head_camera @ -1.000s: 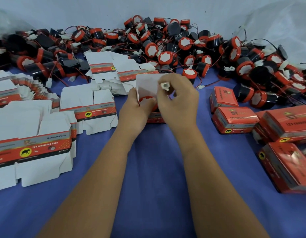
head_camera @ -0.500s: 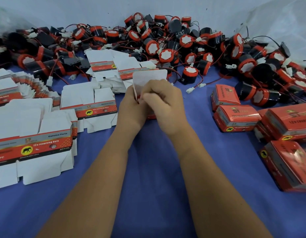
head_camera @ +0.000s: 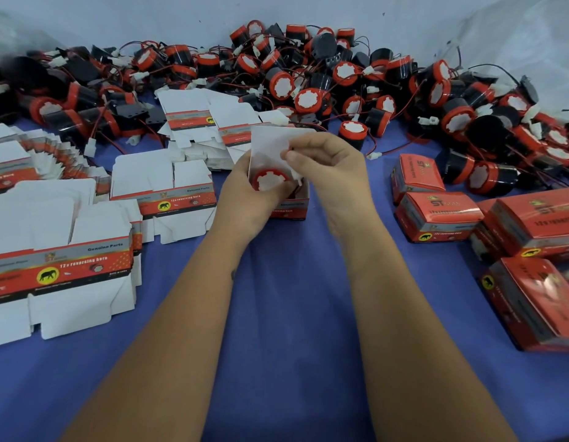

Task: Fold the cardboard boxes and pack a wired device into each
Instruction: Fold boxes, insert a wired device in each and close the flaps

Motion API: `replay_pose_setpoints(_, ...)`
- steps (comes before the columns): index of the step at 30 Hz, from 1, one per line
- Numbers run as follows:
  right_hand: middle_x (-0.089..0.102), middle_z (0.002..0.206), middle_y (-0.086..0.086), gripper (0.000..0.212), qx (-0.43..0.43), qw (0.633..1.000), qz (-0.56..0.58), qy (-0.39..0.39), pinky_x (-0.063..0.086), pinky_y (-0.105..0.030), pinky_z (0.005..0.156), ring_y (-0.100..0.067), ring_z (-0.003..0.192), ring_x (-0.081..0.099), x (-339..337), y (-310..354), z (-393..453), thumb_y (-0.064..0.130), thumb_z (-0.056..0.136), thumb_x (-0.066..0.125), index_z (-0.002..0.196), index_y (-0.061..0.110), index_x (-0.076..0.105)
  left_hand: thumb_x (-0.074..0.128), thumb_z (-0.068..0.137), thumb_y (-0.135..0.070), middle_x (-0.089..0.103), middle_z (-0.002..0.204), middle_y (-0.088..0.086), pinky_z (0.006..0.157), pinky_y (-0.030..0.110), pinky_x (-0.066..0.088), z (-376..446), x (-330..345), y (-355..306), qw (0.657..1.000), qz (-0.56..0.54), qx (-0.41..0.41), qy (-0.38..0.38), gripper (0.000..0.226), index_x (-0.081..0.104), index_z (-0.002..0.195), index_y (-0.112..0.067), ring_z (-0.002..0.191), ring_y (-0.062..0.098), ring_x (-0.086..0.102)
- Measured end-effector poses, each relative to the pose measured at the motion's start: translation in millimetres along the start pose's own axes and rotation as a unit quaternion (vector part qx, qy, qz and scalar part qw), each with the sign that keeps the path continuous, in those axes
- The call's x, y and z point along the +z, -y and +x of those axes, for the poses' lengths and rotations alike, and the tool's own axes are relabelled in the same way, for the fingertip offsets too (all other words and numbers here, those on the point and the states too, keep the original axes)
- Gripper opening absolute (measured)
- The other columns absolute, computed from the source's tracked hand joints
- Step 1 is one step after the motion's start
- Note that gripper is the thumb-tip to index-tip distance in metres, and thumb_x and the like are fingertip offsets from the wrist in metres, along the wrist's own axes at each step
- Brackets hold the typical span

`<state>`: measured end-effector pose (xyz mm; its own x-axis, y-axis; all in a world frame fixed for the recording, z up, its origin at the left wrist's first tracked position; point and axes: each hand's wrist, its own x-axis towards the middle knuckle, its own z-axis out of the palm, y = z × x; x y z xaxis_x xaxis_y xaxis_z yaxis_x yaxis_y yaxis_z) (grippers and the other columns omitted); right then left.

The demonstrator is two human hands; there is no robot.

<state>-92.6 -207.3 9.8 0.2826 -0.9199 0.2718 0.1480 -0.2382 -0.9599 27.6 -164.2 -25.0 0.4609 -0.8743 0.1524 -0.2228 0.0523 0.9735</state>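
L hand [head_camera: 244, 193]: wraps open box [head_camera: 289, 205], thumb on horn [head_camera: 270, 180] inside. R hand [head_camera: 327, 164]: fingers curled, pinching white connector [head_camera: 296, 173] above box; forearms converge over blue cloth [head_camera: 292, 314]

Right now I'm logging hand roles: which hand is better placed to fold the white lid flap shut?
Probably the right hand: it is up beside the raised white lid flap. The left hand grips the open red cardboard box with the red-rimmed horn inside.
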Motion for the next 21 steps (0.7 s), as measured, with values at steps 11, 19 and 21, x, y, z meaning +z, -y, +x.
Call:
replay_pose_setpoints(11,0.057,0.08,0.023,0.017,-0.24,0.874,-0.419,-0.05,0.023,-0.024,0.079,-0.013,0.087,0.039,3.9,-19.4,0.4,0.017,0.078,0.076,0.095,0.019,0.075,0.058,0.092,-0.013,0.071,0.106,-0.013,0.075,0.011,0.049,0.4,2.0,1.9,0.999,-0.03,-0.01,-0.017,0.034,0.061,0.124,-0.025,0.093,-0.005,0.065)
replay_pose_setpoints(19,0.062,0.11,-0.002,0.017,-0.257,0.832,-0.491,-0.03,0.034,-0.032,0.084,-0.028,0.1,0.049,-0.5,-18.9,1.5,0.02,0.077,0.076,0.094,0.016,0.078,0.057,0.094,-0.014,0.069,0.108,-0.014,0.089,0.023,0.052,-0.9,2.2,2.2,0.999,-0.022,-0.005,-0.027,0.034,0.06,0.126,-0.025,0.1,0.0,0.064)
replay_pose_setpoints(21,0.064,0.105,0.002,0.012,-0.261,0.827,-0.497,-0.008,0.024,-0.026,0.082,-0.028,0.099,0.049,-1.8,-18.9,2.6,0.02,0.079,0.074,0.09,0.018,0.079,0.057,0.095,-0.015,0.068,0.109,-0.015,0.089,0.024,0.051,-1.3,2.1,1.7,1.0,-0.016,-0.004,-0.027,0.034,0.059,0.127,-0.025,0.1,0.0,0.063)
